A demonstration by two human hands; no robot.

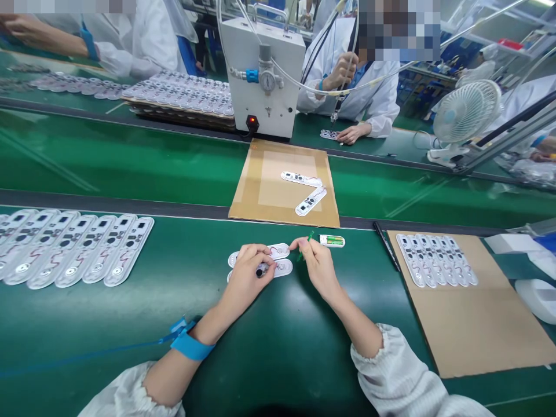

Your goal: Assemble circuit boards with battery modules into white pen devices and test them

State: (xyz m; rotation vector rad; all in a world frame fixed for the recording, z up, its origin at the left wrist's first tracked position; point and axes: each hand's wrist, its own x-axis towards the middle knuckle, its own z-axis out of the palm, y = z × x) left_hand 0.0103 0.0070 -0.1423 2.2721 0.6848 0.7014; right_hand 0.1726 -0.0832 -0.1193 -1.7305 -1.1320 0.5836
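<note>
— What are the hands doing?
— The left hand (249, 272) is pinning two white plastic shells (278, 260) on the green mat (130, 324); the right hand (317, 263) is pinching a green stick (306, 242).
— Handling?
— They're looking light, stiff, delicate; gripping the edges seems safest, avoiding the wires.

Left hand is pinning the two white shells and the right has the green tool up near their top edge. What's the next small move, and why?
Probably lower the green tool in the right hand onto the white shells. The left hand already presses them flat on the green table, and the tool tip hovers just off their right end, not touching.
</note>
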